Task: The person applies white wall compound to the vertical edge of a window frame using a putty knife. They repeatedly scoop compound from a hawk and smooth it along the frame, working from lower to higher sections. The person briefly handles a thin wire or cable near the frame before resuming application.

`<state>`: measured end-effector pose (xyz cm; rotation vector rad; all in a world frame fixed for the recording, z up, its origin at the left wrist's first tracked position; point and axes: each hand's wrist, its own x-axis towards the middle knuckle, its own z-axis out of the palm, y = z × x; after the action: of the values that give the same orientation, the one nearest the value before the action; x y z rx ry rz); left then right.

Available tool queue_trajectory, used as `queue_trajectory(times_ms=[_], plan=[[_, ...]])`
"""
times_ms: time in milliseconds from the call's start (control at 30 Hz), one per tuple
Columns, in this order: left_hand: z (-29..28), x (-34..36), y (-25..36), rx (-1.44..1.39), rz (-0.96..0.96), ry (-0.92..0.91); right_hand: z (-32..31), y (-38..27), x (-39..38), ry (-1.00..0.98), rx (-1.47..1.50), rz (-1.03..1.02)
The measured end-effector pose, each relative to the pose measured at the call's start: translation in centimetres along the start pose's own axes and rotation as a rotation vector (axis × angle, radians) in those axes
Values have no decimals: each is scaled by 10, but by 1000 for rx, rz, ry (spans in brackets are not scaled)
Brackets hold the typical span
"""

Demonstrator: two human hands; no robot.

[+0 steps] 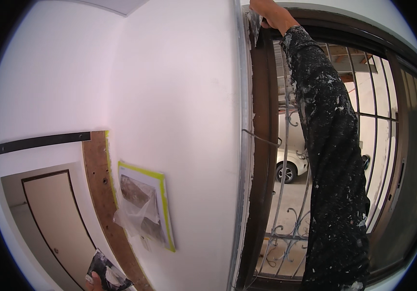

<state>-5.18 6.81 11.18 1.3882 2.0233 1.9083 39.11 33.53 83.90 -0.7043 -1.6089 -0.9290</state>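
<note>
My right arm, in a black sleeve (332, 145) spattered with white, reaches up to the top of the window opening. My right hand (272, 13) is closed around a putty knife (257, 31), its dark blade against the wall edge beside the brown window frame (263, 121). The handle is hidden in the fingers. Low at the left, my left hand (94, 282) grips a dark flat putty board (105, 269) with white filler (116, 276) smeared on it. Only part of this hand shows. A grey strip (240, 160) runs down the wall corner next to the frame.
Metal window bars (356, 92) cover the opening, with a parked car (291, 165) outside. On the white wall (184, 97) hangs a panel (143, 203) edged with yellow-green tape and covered in plastic. A brown wooden door frame (102, 189) and a pale door (55, 218) stand at the left.
</note>
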Motion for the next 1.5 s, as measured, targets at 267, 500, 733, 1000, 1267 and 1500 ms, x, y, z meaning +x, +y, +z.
queue_trajectory(times_ms=[267, 500, 733, 1000, 1267, 1500], plan=[[-9, -9, -32, 115, 27, -15, 41, -13, 33, 244, -868, -731], [-2, -17, -41, 124, 77, 12, -23, -53, -17, 306, -355, -549], [0, -15, -41, 32, 124, -9, -33, -20, -50, 311, -18, -39], [1, -26, -32, 95, 209, 7, 1, -9, -50, 357, -18, -64], [-5, -33, -50, 141, 115, 26, 5, 8, -29, 307, 75, 21], [-3, -34, -45, 72, 68, 25, 10, 9, -30, 267, 54, 33]])
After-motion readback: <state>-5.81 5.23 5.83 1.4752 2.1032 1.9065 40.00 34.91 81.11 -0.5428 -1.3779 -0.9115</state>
